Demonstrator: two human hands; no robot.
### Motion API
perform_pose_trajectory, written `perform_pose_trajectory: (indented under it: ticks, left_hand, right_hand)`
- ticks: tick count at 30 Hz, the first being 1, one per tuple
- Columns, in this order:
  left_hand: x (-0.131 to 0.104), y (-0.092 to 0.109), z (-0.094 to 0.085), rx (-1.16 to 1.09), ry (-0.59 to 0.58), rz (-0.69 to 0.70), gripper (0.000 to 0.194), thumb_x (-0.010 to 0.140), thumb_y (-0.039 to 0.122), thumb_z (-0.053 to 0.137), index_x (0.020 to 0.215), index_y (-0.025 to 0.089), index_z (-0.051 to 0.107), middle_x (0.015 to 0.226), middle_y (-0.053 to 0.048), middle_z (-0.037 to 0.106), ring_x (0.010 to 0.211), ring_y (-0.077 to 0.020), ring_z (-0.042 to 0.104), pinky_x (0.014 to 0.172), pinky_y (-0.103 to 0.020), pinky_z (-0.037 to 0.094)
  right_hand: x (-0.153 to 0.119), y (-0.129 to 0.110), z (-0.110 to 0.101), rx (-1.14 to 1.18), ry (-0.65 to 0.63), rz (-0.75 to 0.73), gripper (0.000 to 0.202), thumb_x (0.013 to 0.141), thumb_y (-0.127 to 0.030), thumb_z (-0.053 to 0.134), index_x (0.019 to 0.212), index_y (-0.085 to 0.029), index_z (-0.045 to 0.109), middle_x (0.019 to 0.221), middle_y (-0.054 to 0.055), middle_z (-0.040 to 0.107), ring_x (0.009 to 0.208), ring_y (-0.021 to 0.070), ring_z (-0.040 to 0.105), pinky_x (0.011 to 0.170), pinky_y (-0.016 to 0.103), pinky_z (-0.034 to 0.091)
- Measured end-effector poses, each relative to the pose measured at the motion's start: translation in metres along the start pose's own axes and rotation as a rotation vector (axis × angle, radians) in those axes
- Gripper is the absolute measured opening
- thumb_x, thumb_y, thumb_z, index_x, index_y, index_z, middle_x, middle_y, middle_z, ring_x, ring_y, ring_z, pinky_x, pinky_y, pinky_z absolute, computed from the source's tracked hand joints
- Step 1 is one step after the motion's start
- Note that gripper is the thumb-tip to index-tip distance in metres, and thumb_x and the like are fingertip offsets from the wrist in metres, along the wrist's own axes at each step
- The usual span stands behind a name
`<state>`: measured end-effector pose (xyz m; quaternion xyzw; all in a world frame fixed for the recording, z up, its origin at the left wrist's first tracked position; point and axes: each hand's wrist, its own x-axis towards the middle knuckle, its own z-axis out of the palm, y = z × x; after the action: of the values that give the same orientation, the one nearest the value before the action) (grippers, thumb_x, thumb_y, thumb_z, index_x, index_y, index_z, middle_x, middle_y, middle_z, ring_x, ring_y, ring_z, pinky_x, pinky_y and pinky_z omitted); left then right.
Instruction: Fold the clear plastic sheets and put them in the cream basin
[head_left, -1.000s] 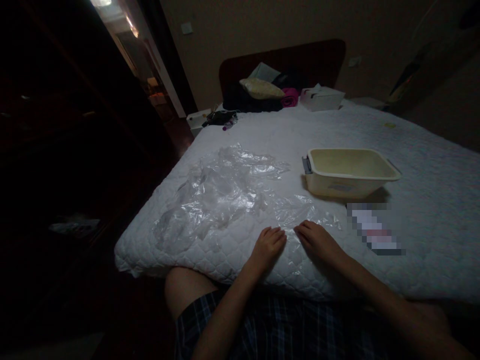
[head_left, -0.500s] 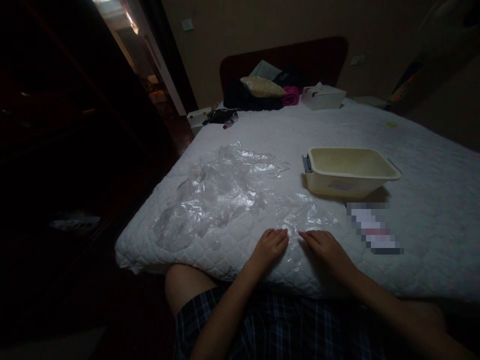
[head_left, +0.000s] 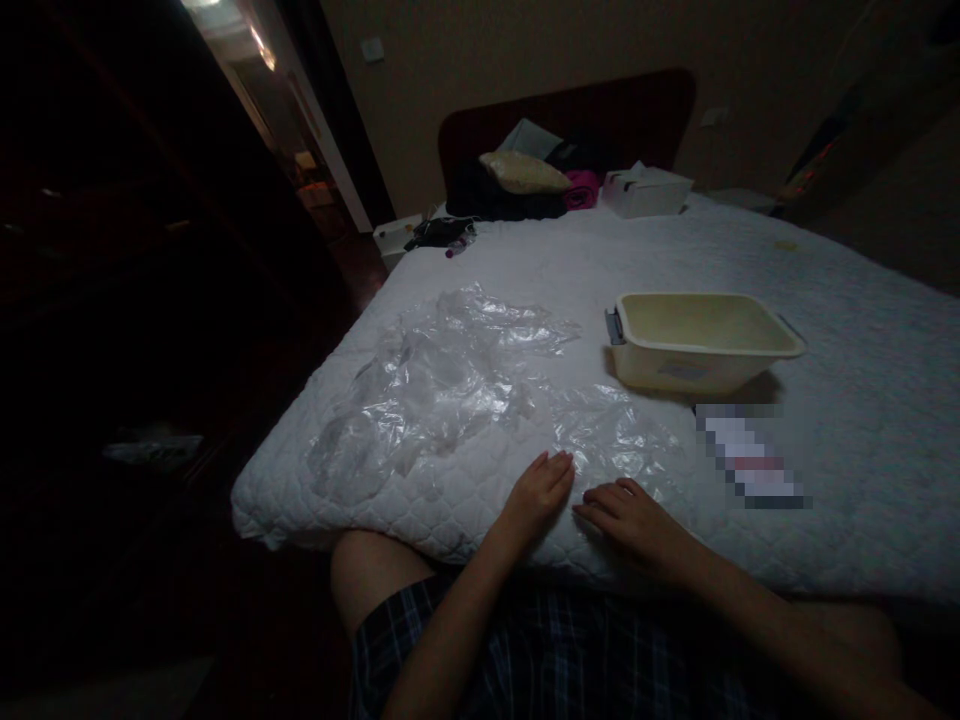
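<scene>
A clear plastic bag [head_left: 619, 430] lies crumpled on the white quilted bed near its front edge. My left hand [head_left: 538, 495] rests at the bag's near left edge, palm down with fingers stretched out. Just right of it and slightly nearer to me, my right hand [head_left: 634, 525] lies over the near part of the bag, its fingers apart and lightly bent. I see nothing held in either hand, though the undersides are hidden. More crumpled clear plastic [head_left: 442, 375] spreads across the bed to the left.
A cream plastic bin [head_left: 667, 370] with grey handles stands right of the bag. In front of it lies a flat, pixelated object [head_left: 750, 460]. Toward the headboard [head_left: 570, 105] are a white box [head_left: 649, 195], a beige cushion [head_left: 525, 172], a magenta roll [head_left: 581, 192] and dark cloth.
My right hand has moved nearer to me and slightly left, over the near part of the bag. My left hand has barely shifted.
</scene>
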<state>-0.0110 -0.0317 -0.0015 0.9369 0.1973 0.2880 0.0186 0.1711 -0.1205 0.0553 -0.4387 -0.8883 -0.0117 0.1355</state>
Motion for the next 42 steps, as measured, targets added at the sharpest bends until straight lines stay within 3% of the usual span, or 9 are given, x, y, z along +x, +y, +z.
perform_pose_trajectory:
  ticks: [5, 12, 17, 23, 29, 37, 42]
  left_hand:
    - [0.000, -0.001, -0.002, -0.036, 0.005, 0.026, 0.028, 0.090, 0.012, 0.039, 0.115, 0.011, 0.051, 0.121, -0.013, 0.057, 0.124, -0.0195, 0.042, 0.101, -0.043, 0.040]
    - [0.000, -0.002, 0.000, -0.061, 0.012, 0.007, 0.025, 0.091, 0.013, 0.039, 0.112, 0.012, 0.053, 0.120, -0.011, 0.058, 0.120, -0.0192, 0.046, 0.101, -0.043, 0.040]
    - [-0.001, -0.001, 0.001, -0.062, -0.024, 0.000, 0.026, 0.091, 0.013, 0.038, 0.113, 0.014, 0.053, 0.121, -0.010, 0.057, 0.122, -0.0199, 0.045, 0.101, -0.044, 0.040]
    - [0.000, -0.001, 0.000, -0.043, -0.020, 0.014, 0.026, 0.092, 0.014, 0.037, 0.113, 0.012, 0.052, 0.121, -0.010, 0.057, 0.120, -0.0203, 0.046, 0.102, -0.043, 0.039]
    - [0.000, -0.001, 0.001, -0.009, -0.032, 0.018, 0.025, 0.090, 0.014, 0.041, 0.112, 0.012, 0.053, 0.120, -0.012, 0.058, 0.121, -0.0196, 0.046, 0.101, -0.043, 0.040]
    - [0.002, -0.001, 0.000, 0.001, 0.002, 0.037, 0.024, 0.091, 0.013, 0.038, 0.108, 0.011, 0.055, 0.118, -0.011, 0.059, 0.119, -0.0197, 0.047, 0.101, -0.043, 0.040]
    - [0.003, -0.001, 0.000, 0.004, 0.028, 0.049, 0.023, 0.091, 0.012, 0.038, 0.107, 0.010, 0.055, 0.116, -0.011, 0.060, 0.119, -0.0199, 0.048, 0.100, -0.042, 0.041]
  right_hand:
    - [-0.005, -0.010, 0.001, 0.027, -0.041, 0.007, 0.038, 0.077, -0.010, 0.045, 0.113, -0.018, 0.055, 0.104, 0.012, 0.060, 0.094, 0.0222, 0.052, 0.083, 0.042, 0.036]
    - [-0.004, -0.005, 0.010, -0.020, 0.126, -0.098, 0.023, 0.086, -0.011, 0.042, 0.098, -0.019, 0.061, 0.083, 0.006, 0.063, 0.077, 0.0169, 0.054, 0.076, 0.036, 0.040]
    - [-0.002, -0.001, 0.004, 0.047, 0.175, -0.066, 0.022, 0.087, -0.012, 0.041, 0.094, -0.018, 0.061, 0.080, 0.006, 0.064, 0.076, 0.0169, 0.055, 0.074, 0.036, 0.042]
    - [0.001, 0.004, -0.010, 0.226, 0.184, 0.078, 0.022, 0.085, -0.015, 0.044, 0.098, -0.019, 0.061, 0.085, 0.006, 0.065, 0.081, 0.0178, 0.057, 0.078, 0.037, 0.043]
    - [0.015, 0.021, -0.016, 0.282, 0.285, 0.256, 0.018, 0.084, -0.019, 0.046, 0.093, -0.021, 0.061, 0.086, 0.006, 0.067, 0.082, 0.0181, 0.060, 0.077, 0.036, 0.046]
    - [0.038, 0.048, -0.007, 0.440, 0.321, 0.586, 0.023, 0.084, -0.027, 0.047, 0.100, -0.019, 0.060, 0.083, 0.004, 0.067, 0.075, 0.0181, 0.063, 0.072, 0.033, 0.049]
    - [0.046, 0.059, 0.002, 0.447, 0.259, 0.657, 0.023, 0.084, -0.028, 0.044, 0.101, -0.019, 0.057, 0.081, 0.005, 0.066, 0.074, 0.0187, 0.062, 0.069, 0.032, 0.048]
